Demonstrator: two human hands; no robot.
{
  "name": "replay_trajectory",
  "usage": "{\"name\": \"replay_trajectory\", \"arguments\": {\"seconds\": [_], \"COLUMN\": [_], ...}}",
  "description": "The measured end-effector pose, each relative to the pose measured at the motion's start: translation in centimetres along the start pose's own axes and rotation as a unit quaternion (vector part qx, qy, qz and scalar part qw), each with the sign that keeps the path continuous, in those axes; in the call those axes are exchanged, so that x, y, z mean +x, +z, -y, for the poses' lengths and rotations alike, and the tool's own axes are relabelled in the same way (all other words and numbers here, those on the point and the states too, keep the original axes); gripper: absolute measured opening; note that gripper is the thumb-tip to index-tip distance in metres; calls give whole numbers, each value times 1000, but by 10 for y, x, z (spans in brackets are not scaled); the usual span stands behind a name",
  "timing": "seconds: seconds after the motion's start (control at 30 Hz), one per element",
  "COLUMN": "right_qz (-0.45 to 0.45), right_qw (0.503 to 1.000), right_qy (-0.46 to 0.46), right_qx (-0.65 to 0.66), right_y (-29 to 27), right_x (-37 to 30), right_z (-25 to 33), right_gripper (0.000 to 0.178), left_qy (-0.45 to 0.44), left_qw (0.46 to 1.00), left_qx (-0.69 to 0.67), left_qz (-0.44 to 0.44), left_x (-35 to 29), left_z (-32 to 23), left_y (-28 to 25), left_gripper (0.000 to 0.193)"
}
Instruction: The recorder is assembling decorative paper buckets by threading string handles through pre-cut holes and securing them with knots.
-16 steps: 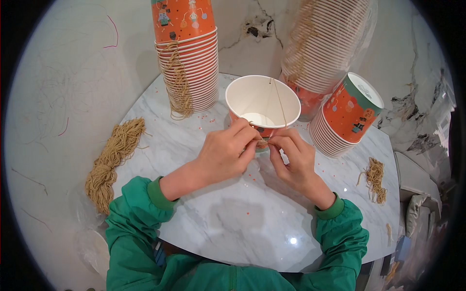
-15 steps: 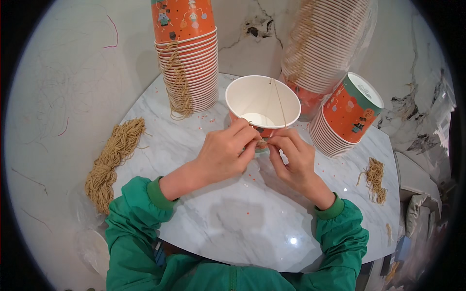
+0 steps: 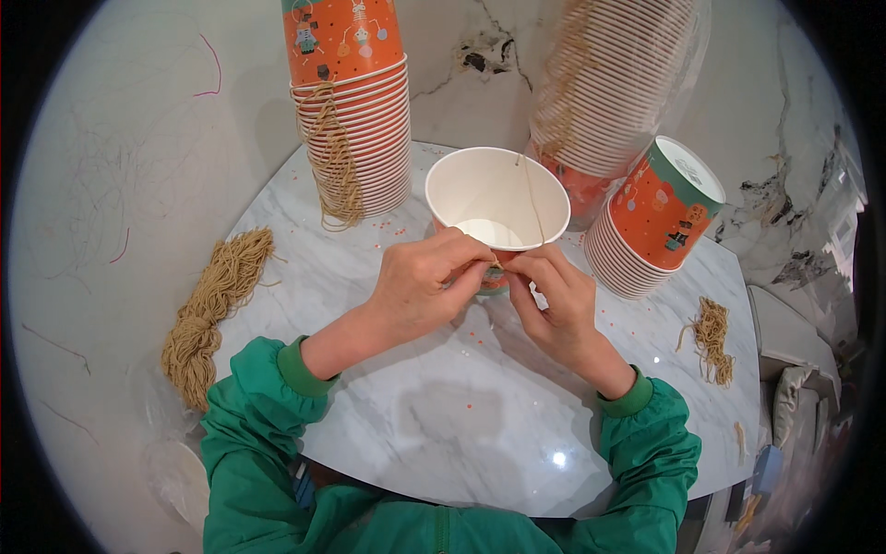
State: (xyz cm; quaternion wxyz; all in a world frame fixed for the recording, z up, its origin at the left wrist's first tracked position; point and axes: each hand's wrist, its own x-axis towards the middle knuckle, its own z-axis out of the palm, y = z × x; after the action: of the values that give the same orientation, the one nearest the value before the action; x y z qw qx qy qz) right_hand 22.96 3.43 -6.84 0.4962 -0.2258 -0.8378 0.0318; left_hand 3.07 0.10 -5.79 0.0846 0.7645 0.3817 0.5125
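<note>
An orange paper bucket (image 3: pixel 498 198) with a white inside stands upright in front of me. A tan string (image 3: pixel 532 196) runs from a small hole near its far rim across the opening to the near side. My left hand (image 3: pixel 426 280) pinches the string at the near outer wall. Close beside it, my right hand (image 3: pixel 556 297) is also closed, thumb and forefinger on the same string. The fingertips almost meet just below the near rim. Any knot between them is too small to make out.
A tall stack of orange buckets (image 3: pixel 358 138), draped with string, stands at the back left; a plastic-wrapped stack (image 3: pixel 604 92) and a shorter inverted stack (image 3: pixel 651 222) are behind right. Tan string bundles lie left (image 3: pixel 217 314) and right (image 3: pixel 712 340). Small orange bits dot the marble table (image 3: pixel 443 425).
My left fingers have shifted slightly, and the string between both hands looks drawn closer to the near rim. Both hands stay pinched; the view has moved a little.
</note>
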Motion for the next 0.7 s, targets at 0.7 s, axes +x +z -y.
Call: {"name": "replay_trajectory", "arguments": {"seconds": [0.7], "right_qz": [60], "right_qw": [976], "right_qy": [108], "right_qx": [181], "right_y": [-12], "right_x": [7], "right_z": [3], "right_gripper": [12], "left_qy": [17], "left_qw": [1000], "left_qx": [11], "left_qz": [7], "left_x": [5], "left_z": [2], "left_y": [-3], "left_gripper": [7]}}
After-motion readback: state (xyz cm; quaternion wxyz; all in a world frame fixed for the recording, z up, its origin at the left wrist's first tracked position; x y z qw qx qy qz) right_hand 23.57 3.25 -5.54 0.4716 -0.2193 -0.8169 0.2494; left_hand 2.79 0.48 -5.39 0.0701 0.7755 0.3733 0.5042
